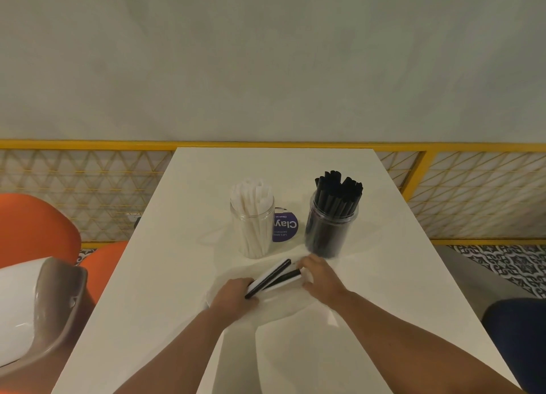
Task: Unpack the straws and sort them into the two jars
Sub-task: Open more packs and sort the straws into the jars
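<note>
Now two jars [252,228], two hands [236,297], two black straws [267,278] between them.

clear plastic jars [252,231] — smooth white table [165,275]

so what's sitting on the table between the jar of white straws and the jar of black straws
A round purple sticker lies flat on the table between the white-straw jar and the black-straw jar, partly hidden behind the white-straw jar, in the head view.

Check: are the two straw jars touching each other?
Apart. The head view shows bare table and a purple sticker between the white-straw jar and the black-straw jar.
</note>
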Demonstrator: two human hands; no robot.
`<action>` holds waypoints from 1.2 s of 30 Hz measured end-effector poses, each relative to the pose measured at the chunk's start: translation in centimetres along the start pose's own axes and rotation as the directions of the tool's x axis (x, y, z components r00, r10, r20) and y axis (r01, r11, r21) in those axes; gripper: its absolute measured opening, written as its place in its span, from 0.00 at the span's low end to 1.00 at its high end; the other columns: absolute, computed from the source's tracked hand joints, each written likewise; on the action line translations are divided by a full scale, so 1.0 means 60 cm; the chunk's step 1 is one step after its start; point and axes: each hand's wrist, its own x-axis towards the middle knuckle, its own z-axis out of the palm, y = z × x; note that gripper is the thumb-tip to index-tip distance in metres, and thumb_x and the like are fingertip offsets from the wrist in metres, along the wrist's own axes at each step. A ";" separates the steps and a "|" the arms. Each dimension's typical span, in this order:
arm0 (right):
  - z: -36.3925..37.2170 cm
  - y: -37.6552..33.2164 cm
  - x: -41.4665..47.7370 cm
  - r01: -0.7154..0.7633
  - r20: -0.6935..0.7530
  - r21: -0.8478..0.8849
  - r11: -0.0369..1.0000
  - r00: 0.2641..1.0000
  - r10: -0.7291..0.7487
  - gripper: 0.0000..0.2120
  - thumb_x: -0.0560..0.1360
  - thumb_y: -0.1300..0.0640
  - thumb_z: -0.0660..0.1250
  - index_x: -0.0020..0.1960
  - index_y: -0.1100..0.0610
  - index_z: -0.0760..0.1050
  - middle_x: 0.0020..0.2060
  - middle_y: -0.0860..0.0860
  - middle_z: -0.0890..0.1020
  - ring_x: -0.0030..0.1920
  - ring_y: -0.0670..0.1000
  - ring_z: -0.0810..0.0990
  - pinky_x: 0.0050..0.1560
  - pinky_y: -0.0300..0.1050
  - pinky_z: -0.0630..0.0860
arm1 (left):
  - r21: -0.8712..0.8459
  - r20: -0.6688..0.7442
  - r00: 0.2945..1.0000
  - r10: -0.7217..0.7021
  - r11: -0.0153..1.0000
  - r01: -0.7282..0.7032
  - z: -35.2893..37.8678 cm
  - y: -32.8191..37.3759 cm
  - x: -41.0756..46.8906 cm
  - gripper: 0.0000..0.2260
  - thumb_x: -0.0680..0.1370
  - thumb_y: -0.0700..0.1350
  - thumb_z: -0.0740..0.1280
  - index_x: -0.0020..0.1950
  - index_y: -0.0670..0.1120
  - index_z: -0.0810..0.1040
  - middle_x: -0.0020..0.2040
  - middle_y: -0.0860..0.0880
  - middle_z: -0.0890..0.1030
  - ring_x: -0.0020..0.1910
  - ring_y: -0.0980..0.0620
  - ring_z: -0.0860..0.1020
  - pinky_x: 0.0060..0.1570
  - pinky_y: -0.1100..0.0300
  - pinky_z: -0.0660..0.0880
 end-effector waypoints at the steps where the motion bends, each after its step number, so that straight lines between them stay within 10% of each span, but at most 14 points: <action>1: 0.002 -0.001 0.000 0.006 -0.044 -0.009 1.000 0.999 -0.006 0.15 0.71 0.67 0.65 0.57 0.58 0.74 0.56 0.49 0.74 0.57 0.49 0.69 0.56 0.34 0.63 | -0.036 -0.006 1.000 -0.005 0.999 0.005 -0.002 0.000 -0.001 0.11 0.74 0.43 0.67 0.55 0.45 0.79 0.46 0.50 0.79 0.48 0.49 0.79 0.46 0.61 0.72; 7: 0.020 -0.006 -0.003 0.042 0.052 0.109 0.993 0.997 -0.048 0.05 0.69 0.65 0.67 0.42 0.57 0.79 0.36 0.40 0.71 0.44 0.50 0.73 0.45 0.34 0.68 | -0.130 -0.031 0.998 -0.050 0.991 0.046 -0.019 0.006 0.000 0.13 0.74 0.45 0.70 0.57 0.44 0.78 0.46 0.51 0.77 0.44 0.53 0.74 0.35 0.67 0.66; 17: 0.013 -0.021 0.008 0.089 0.331 -0.279 0.956 0.944 0.008 0.16 0.73 0.50 0.66 0.58 0.55 0.75 0.61 0.53 0.71 0.63 0.54 0.68 0.64 0.49 0.65 | -0.259 -0.097 0.991 -0.092 0.964 0.064 -0.036 0.014 -0.006 0.08 0.75 0.44 0.68 0.54 0.48 0.77 0.43 0.51 0.78 0.42 0.52 0.75 0.32 0.73 0.65; 24: 0.000 -0.031 0.005 -0.019 0.425 -0.084 0.996 0.904 0.053 0.13 0.78 0.52 0.61 0.55 0.59 0.76 0.55 0.56 0.78 0.57 0.55 0.74 0.54 0.42 0.66 | -0.231 -0.069 0.997 -0.039 0.973 0.022 -0.041 0.024 -0.013 0.13 0.75 0.45 0.69 0.59 0.47 0.78 0.46 0.51 0.78 0.43 0.53 0.75 0.31 0.76 0.64; 28: -0.053 -0.049 0.016 -0.089 0.487 0.072 0.993 0.873 0.043 0.10 0.79 0.54 0.60 0.50 0.59 0.77 0.36 0.52 0.76 0.35 0.47 0.72 0.37 0.35 0.68 | -0.244 -0.014 0.999 -0.031 0.969 0.026 -0.056 0.028 -0.011 0.10 0.73 0.46 0.71 0.54 0.50 0.77 0.41 0.52 0.79 0.41 0.53 0.76 0.34 0.71 0.67; 36: -0.080 -0.066 0.031 -0.298 0.359 0.499 0.814 0.926 0.118 0.07 0.76 0.67 0.61 0.44 0.62 0.76 0.31 0.52 0.75 0.27 0.44 0.73 0.30 0.35 0.70 | -0.291 0.011 1.000 0.016 0.957 -0.012 -0.059 0.042 -0.009 0.14 0.72 0.48 0.73 0.56 0.49 0.78 0.46 0.50 0.81 0.45 0.52 0.77 0.41 0.68 0.69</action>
